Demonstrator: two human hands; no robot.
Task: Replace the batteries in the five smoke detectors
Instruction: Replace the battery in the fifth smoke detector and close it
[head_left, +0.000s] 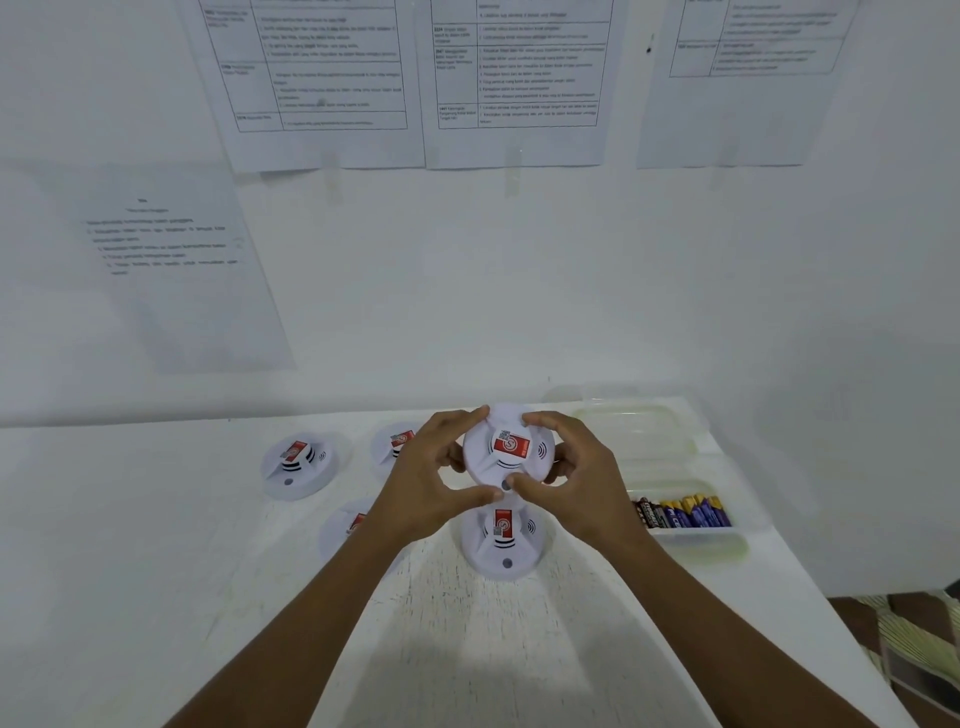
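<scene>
Tabletop (519, 649) white, smoke detector (506, 452), sheets (322, 78) on wall (519, 286)

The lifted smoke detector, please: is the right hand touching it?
Touching. The head view shows the right hand gripping the lifted smoke detector, fingers curled over its far rim and thumb on the near edge.

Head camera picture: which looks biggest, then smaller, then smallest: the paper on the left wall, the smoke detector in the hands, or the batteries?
Largest: left wall paper.
Then: held smoke detector, which is nearer the camera, so it looks bigger.
Smallest: row of batteries.
</scene>
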